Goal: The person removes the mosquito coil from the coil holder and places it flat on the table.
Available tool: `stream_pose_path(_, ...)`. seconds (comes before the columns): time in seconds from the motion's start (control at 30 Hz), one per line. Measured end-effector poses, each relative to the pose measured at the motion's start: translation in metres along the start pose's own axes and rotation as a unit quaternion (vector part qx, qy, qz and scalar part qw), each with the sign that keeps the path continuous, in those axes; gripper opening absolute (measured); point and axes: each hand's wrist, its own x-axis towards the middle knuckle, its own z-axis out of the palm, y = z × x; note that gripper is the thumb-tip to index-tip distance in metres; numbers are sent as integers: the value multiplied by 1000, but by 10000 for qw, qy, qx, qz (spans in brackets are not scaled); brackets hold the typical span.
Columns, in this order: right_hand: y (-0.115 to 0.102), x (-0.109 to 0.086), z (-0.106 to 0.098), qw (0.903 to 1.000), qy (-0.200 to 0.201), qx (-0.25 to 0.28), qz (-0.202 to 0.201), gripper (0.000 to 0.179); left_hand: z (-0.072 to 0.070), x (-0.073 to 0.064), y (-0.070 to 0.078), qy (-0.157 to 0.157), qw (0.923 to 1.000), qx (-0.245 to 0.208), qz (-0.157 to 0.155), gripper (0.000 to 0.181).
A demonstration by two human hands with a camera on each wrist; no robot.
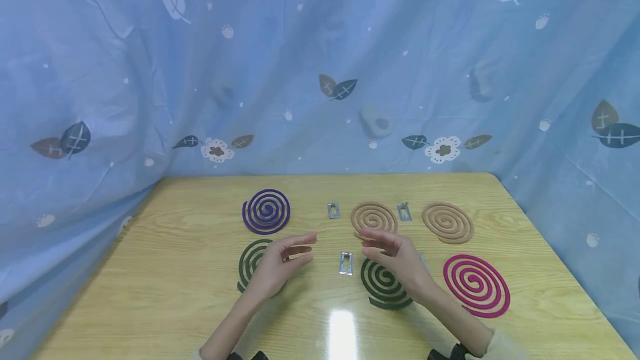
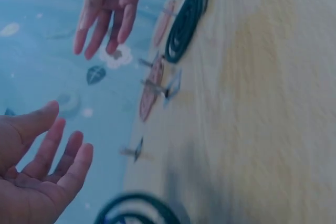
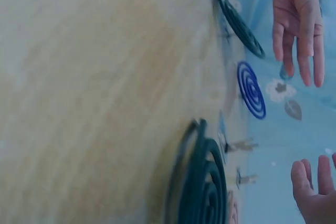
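Observation:
Both hands are held up over the table, palms facing across a gap, with fingers relaxed and nothing in them. In the head view my left hand (image 1: pixel 280 265) overlaps a dark green mosquito coil (image 1: pixel 245 271), hiding its right part. My right hand (image 1: pixel 400 260) is above another dark green mosquito coil (image 1: pixel 385 276) and covers its upper edge. Between the hands lies a small metal coil stand (image 1: pixel 346 271), its prong raised. The left wrist view shows the left hand's curved fingers (image 2: pixel 73 166) apart from each other. In the right wrist view only part of the right hand (image 3: pixel 315 203) shows.
Farther back lie a purple coil (image 1: pixel 267 211), two tan coils, one nearer the middle (image 1: pixel 372 219) and one to the right (image 1: pixel 446 221), and metal stands (image 1: pixel 333 216). A magenta coil (image 1: pixel 475 286) lies at the right. A blue patterned curtain (image 1: pixel 320 60) hangs behind the wooden table (image 1: pixel 165 271).

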Motion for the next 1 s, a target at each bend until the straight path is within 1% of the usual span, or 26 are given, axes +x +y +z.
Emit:
stream_pose_path(0.13,4,-5,10,9995,-258,-128,-114,40,-17,-21,-2,362,9992,-73,-131,38)
stream_pose_path(0.3,8,-7,24,9977,-642,29,-202,41,-38,-42,-5,845,9961,167,-204,38)
stream_pose_path(0.43,12,-5,35,9945,-970,80,-391,40,-54,-54,-11,1062,9933,370,-270,38)
stream_pose_path(0.53,15,-4,45,9904,-1298,71,-463,40,-63,-62,-18,1221,9910,500,-217,36)
stream_pose_path(0.57,16,-4,48,9888,-1421,94,-458,40,-66,-64,-20,1265,9904,536,-147,36)
stream_pose_path(0.67,17,-2,57,9844,-1732,214,-240,42,-74,-69,-27,1392,9886,572,27,36)
stream_pose_path(0.77,18,1,65,9815,-1891,308,-14,41,-80,-70,-33,1422,9884,501,151,39)
stream_pose_path(0.87,17,5,74,9790,-2015,310,-23,41,-85,-69,-37,1424,9884,523,114,39)
stream_pose_path(1.0,16,9,86,9768,-2117,294,-115,42,-90,-68,-43,1379,9881,678,-72,39)
